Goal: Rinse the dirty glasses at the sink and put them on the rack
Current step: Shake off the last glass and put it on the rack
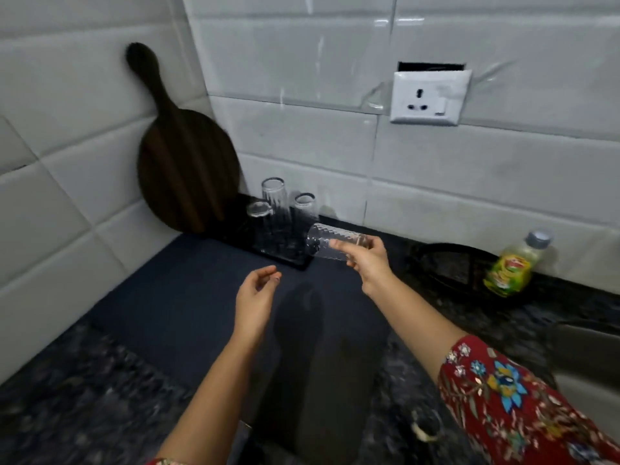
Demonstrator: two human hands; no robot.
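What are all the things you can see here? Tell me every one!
glasses on rack: three, clear, upside down at the back of the counter
held glass: one, clear, lying sideways in the right hand
rack: one, black, by the wall
mat: one, dark blue, on the counter under the rack
chopping board: one, dark brown, leaning in the corner
socket: one, white, on the tiled wall
bottle: one, green-yellow label, grey cap, right
black tray: one, beside the bottle
left hand: empty, fingers curled
right hand: holding the glass
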